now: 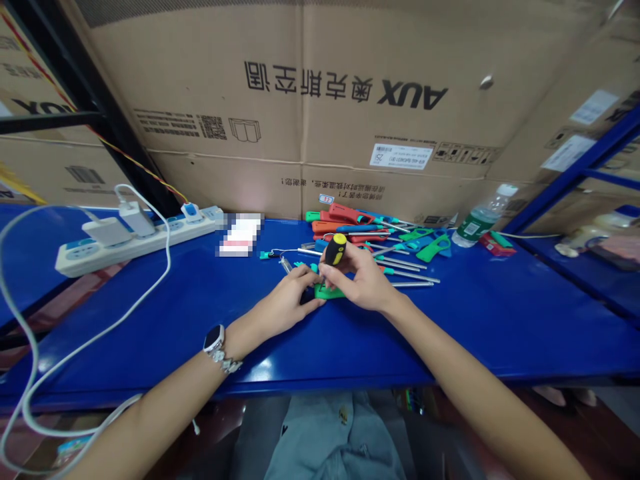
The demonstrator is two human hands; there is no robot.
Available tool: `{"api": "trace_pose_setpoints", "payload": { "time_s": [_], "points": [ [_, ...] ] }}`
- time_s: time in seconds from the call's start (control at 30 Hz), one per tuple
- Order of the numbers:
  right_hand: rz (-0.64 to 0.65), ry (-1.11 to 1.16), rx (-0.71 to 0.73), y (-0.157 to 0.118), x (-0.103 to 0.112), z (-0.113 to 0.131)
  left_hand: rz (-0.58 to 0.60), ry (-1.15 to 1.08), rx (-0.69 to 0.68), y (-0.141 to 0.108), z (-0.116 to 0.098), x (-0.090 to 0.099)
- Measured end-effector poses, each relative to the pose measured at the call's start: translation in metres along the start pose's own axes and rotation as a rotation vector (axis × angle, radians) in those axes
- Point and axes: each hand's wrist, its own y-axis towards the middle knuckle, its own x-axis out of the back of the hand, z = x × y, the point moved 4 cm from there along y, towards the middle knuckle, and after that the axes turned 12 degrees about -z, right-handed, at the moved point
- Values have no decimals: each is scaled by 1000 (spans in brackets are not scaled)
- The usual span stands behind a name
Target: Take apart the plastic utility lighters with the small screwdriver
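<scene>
My right hand (367, 279) is closed round a screwdriver (335, 249) with a black and yellow handle, held nearly upright. Below it, a green plastic lighter handle (331, 293) lies on the blue table. My left hand (290, 292) grips the left end of this handle, fingers bent and thumb along its near side. The screwdriver's tip is hidden by my fingers, so I cannot tell whether it touches a screw. Just past my left hand lies a small teal part with a thin wire (273, 254).
Several long-nosed lighters in red, orange, green and blue (350, 215) are heaped behind my hands. A water bottle (480, 217) stands at the right beside a small red box (495, 247). On the left lies a white power strip (75, 260) with plugs and a looping white cable (137, 298).
</scene>
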Motion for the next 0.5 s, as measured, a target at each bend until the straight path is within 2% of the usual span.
{"api": "trace_pose_setpoints", "payload": {
  "time_s": [0.2, 0.3, 0.37, 0.5],
  "points": [
    [107, -67, -60, 8, 1, 6, -19, -25, 28, 0, 4, -1],
    [115, -80, -90, 15, 2, 11, -21, -27, 39, 0, 4, 0],
    [80, -115, -94, 19, 1, 11, -21, -22, 38, 0, 3, 1],
    [-96, -228, -70, 19, -4, 5, -25, -37, 25, 1, 0, 2]
  ]
}}
